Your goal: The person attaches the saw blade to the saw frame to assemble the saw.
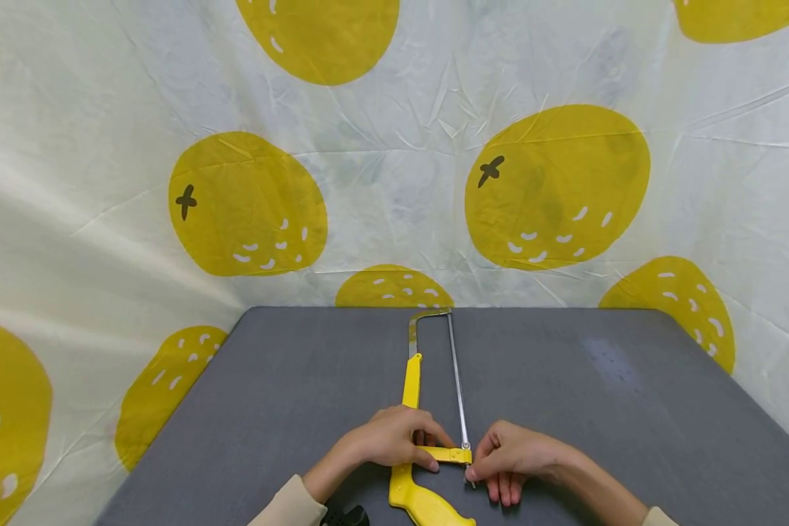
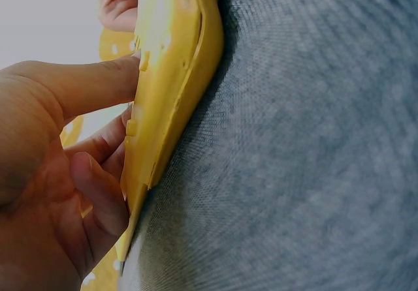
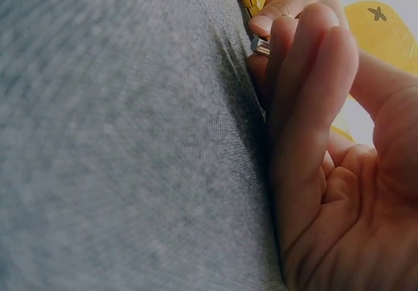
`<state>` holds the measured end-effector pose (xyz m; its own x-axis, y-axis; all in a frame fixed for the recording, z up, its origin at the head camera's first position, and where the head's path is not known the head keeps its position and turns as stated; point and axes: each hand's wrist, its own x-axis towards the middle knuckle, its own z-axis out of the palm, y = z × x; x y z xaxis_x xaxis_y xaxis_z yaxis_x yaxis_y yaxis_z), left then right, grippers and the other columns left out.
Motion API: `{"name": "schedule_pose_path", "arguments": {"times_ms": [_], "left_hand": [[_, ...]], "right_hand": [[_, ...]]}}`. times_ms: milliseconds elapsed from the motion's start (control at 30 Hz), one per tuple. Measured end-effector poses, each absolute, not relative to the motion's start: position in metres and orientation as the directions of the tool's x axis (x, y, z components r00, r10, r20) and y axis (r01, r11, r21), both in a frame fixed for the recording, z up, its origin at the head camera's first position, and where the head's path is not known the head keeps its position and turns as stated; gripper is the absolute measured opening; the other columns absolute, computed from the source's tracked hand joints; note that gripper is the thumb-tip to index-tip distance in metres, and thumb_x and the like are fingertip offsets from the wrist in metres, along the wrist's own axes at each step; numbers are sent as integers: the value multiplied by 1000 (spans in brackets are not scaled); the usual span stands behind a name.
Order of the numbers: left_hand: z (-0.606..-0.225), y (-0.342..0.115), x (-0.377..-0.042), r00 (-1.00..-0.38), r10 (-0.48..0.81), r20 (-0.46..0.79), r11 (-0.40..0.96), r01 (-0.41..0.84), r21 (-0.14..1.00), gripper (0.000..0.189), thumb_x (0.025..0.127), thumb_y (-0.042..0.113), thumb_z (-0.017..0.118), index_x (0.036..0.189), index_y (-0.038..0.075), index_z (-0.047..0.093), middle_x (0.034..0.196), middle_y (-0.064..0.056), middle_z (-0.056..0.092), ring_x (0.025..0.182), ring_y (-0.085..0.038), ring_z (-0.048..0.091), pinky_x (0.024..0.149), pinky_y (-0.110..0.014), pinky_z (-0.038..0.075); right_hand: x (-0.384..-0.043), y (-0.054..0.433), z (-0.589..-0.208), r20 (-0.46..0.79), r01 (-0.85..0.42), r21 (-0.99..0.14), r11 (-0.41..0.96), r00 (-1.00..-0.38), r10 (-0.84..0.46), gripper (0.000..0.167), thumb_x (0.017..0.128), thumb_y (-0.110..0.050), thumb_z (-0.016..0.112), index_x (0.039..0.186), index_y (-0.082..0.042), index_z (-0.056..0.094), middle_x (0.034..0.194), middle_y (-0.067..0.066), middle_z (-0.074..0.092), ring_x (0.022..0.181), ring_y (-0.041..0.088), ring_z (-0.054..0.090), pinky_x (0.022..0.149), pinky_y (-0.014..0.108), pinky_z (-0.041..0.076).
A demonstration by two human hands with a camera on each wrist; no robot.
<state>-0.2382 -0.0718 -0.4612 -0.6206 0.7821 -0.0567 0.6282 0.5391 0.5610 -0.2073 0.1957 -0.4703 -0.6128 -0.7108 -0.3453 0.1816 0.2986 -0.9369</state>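
Observation:
A hacksaw with a yellow handle lies on the grey table, its far end pointing away from me. Its thin silver blade runs along the right side of the frame. My left hand holds the yellow frame just above the handle, thumb and fingers at the short crossbar. In the left wrist view, the thumb and fingertips press on the yellow frame. At the blade's near end, my right hand pinches the small metal tension screw, partly hidden by the fingertips.
The grey table reaches back to a white cloth printed with yellow fruit, which hangs behind and along the sides. A small black object shows at the bottom edge, beside the left sleeve.

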Motion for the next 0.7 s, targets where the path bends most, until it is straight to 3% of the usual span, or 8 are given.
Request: {"name": "schedule_pose_path", "arguments": {"times_ms": [700], "left_hand": [[-459,-71,-237,-624,779,-60,542,623,564,32,90,32,81,121,35,77,87,17,62,72,6,53,63,-15,43]], "right_hand": [[-205,194,-472,-327,143,-940,310,-635,-700,46,94,-20,74,92,25,65,57,-4,67,43,-2,59,40,16,46]]}}
